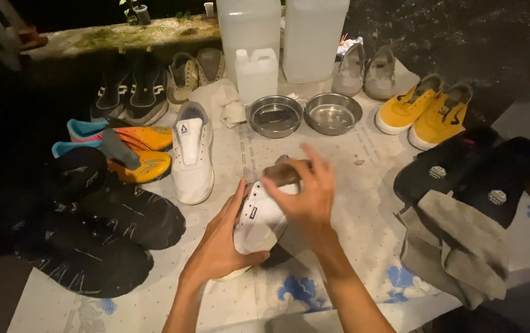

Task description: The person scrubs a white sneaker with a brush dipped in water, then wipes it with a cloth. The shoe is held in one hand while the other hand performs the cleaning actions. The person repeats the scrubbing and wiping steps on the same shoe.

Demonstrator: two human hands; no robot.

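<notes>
You have the white shoe (259, 217) lifted just above the near middle of the tabletop (364, 203), your left hand (219, 243) wrapped around its near-left side and sole while your right hand (305, 191) closes over a brown brush (282, 174) pressed to its far end. It looks light, with a soft upper that gives under pressure and a stiffer sole — so hold it by the sole. Its mate, the second white shoe (192, 157), lies to the left, just far of it.
</notes>
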